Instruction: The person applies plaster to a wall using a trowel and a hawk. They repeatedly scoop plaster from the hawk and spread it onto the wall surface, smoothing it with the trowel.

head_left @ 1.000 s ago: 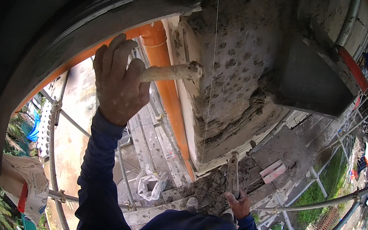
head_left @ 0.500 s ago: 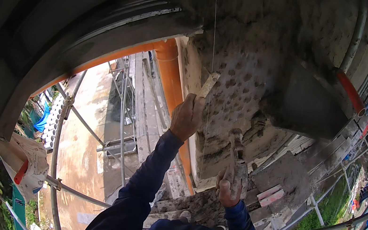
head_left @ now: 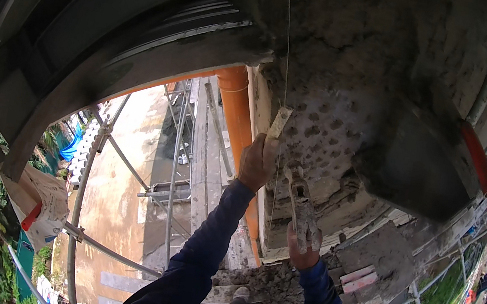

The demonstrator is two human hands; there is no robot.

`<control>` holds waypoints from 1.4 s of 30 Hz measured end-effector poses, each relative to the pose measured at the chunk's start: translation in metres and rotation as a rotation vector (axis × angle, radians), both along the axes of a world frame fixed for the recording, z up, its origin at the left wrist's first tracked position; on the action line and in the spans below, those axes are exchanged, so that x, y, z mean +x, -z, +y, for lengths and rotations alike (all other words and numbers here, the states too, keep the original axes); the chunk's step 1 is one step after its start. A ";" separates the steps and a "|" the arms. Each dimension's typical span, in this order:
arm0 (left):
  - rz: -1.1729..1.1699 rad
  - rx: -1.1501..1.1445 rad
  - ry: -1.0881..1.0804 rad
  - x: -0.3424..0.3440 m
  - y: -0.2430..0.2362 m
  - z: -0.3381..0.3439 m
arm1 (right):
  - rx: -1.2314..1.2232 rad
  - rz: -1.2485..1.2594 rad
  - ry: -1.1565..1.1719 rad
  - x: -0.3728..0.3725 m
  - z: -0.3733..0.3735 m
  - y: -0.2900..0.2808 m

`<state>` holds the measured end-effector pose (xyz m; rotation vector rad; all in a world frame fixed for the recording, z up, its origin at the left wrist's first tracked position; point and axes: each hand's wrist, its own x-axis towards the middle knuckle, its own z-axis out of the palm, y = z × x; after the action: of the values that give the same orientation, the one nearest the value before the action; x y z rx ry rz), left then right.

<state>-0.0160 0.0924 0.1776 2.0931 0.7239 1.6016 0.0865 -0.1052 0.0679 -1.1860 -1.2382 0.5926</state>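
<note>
Grey, pocked render covered the wall [head_left: 348, 123] where the person worked from scaffolding high above the ground. Left hand [head_left: 257, 163], grip closed around a pale wooden float [head_left: 277, 124], pressed its upper end against the wall's corner, just beside the orange drainpipe [head_left: 235, 103]. Right hand [head_left: 302, 249], grip wrapped tight on the handle of a mortar-caked trowel [head_left: 299, 201], held the blade pointing up at the wall, close below the float. A thin plumb string [head_left: 287, 39] hung down the wall face, ending near the float. Judgement: best kept flat to the surface and true to the string, pressure even, trowel ready to feed mortar. Float looked short, narrow, smeared with cement. Loose mortar lay heaped on the scaffold board [head_left: 265, 281] below
</note>
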 end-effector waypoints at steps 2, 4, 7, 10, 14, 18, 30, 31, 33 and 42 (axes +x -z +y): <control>0.022 0.049 -0.034 0.000 0.003 0.004 | 0.061 -0.054 0.019 -0.002 0.005 -0.028; 0.041 0.057 -0.034 -0.001 0.006 0.009 | 0.193 -0.100 0.038 -0.003 0.009 -0.040; 0.062 0.010 0.001 -0.003 0.010 0.011 | 0.462 -0.117 -0.061 0.005 0.016 -0.036; 0.054 -0.021 0.016 -0.002 0.009 0.011 | 0.674 -0.206 -0.102 0.020 0.056 -0.047; 0.047 -0.025 0.008 0.001 0.011 0.014 | 0.143 -0.163 0.080 0.030 0.086 -0.035; 0.001 -0.178 0.106 -0.002 0.001 0.009 | 0.742 -0.320 0.153 0.026 0.079 -0.031; -0.033 -0.161 0.212 -0.005 0.004 -0.008 | 0.212 0.571 -0.113 0.030 0.077 -0.014; -0.042 -0.139 0.203 -0.005 0.009 -0.010 | 0.251 0.648 -0.145 0.028 0.070 -0.009; -0.045 -0.110 0.180 -0.005 0.025 -0.010 | 0.246 0.837 -0.224 0.014 0.050 -0.018; -0.027 -0.141 0.145 -0.006 0.021 0.006 | 0.385 -0.341 0.206 0.012 0.036 -0.040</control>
<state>-0.0220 0.0983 0.1568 1.9720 0.6405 1.4555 0.0985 -0.0687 0.1077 -1.0921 -1.4162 -0.0094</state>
